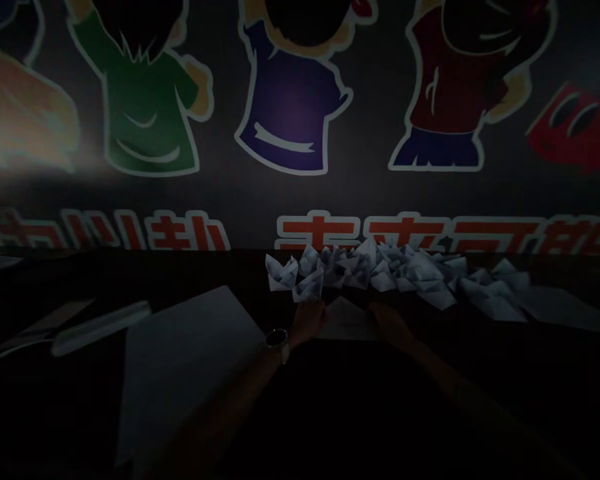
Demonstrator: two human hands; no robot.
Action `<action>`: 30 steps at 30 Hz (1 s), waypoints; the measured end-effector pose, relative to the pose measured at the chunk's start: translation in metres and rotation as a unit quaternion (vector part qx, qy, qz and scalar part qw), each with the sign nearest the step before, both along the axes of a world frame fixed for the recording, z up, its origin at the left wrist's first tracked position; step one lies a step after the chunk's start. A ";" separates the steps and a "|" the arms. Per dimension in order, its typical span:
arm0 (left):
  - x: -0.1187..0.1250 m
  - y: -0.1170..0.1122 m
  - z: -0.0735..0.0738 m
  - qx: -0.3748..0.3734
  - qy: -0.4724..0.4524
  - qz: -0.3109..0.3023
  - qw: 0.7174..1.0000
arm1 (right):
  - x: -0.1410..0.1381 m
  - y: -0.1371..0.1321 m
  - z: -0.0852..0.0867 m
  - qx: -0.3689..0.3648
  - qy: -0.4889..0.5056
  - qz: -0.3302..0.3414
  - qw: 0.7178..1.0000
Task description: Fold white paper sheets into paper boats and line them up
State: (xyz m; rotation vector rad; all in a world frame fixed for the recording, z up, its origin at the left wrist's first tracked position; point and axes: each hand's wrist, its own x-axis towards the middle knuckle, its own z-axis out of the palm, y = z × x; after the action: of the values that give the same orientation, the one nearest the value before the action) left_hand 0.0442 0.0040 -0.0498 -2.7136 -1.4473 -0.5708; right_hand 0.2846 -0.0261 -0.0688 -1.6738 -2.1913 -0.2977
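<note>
A white sheet folded to a peak at the top, the folded paper (347, 321), lies low over the dark table between my two hands. My left hand (307, 321), with a watch (277, 339) on its wrist, is closed on the paper's left edge. At the opposite edge, my right hand (391, 325) grips the paper with its fingers drawn in. Dim light hides most finger detail on both hands. Just beyond them, several folded paper boats (308, 285) stand close together, the nearest almost touching my left hand.
Large white sheets (190, 360) lie to the left under my left forearm. Further left is a long pale strip-like object (100, 327). More folded paper pieces (497, 293) and a flat sheet (570, 308) sit at the right. A wall with cartoon figures (290, 113) rises behind the table.
</note>
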 end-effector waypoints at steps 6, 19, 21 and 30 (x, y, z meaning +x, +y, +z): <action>0.013 -0.013 0.006 0.074 0.038 -0.075 0.994 | 0.004 0.003 -0.007 0.017 -0.032 -0.052 0.998; 0.005 -0.041 -0.003 -0.019 0.012 -0.196 0.980 | 0.009 0.007 -0.016 0.030 0.000 -0.054 0.998; -0.013 -0.043 0.000 -0.040 0.015 -0.175 0.984 | 0.013 0.006 -0.016 0.024 0.002 -0.066 0.998; -0.044 -0.045 0.002 -0.080 0.030 -0.152 0.985 | 0.032 -0.005 -0.011 -0.017 0.009 -0.099 0.995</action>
State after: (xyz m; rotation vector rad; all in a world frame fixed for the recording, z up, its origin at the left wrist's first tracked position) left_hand 0.0003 -0.0413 -0.0481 -3.0744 -1.1187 -0.3883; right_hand 0.3165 -0.0311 -0.0802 -1.9075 -2.0319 -0.2989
